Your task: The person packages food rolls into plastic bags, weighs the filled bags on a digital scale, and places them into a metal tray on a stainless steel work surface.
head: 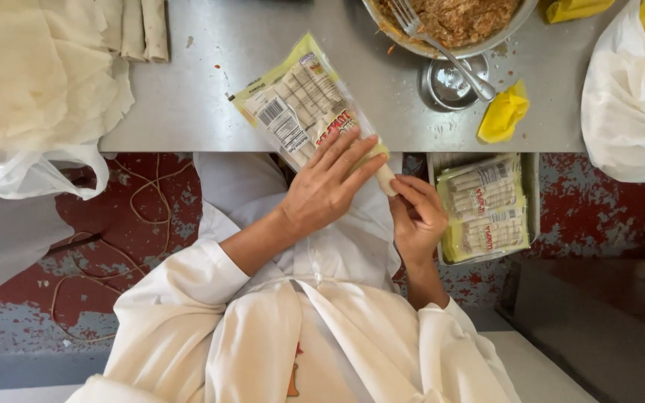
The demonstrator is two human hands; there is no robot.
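Left hand (330, 183) flat, fingers spread, pressing on plastic packet of pale sticks (304, 104) at the steel worktop (210, 89) edge. Right hand (417, 216) pinched on one white stick (386, 179) at the packet's open end. Nearby: tray of more packets (487, 209), bowl of filling (457, 22) with fork (442, 48), yellow cloth (503, 113), wrapper sheets (35, 71).
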